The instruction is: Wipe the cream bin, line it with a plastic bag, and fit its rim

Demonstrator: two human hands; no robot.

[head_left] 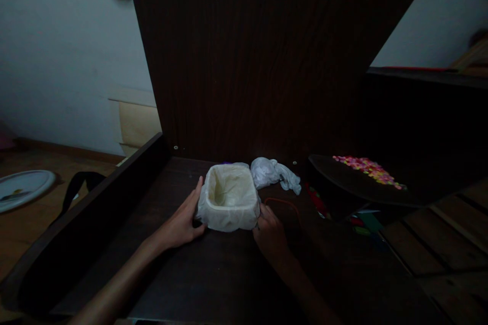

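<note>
A small, squarish bin (231,216) stands on the dark wooden desk, lined with a thin whitish plastic bag (234,194) folded over its rim. Nothing shows inside it. My left hand (187,219) holds the bin's left side, fingers stretched along the wall and thumb low at the front corner. On the right, my right hand (270,228) has its fingers curled against the bag's overhang near the front corner; the fingertips are partly hidden. Just behind, a crumpled pale plastic bag (272,172) lies by the back panel.
A raised side board (95,213) bounds the desk on the left. At right, a dark corner shelf (343,177) bears many small pink and yellow pieces (369,170). An orange cord (285,201) lies behind my right hand. A white oval object (26,183) is near the floor at left.
</note>
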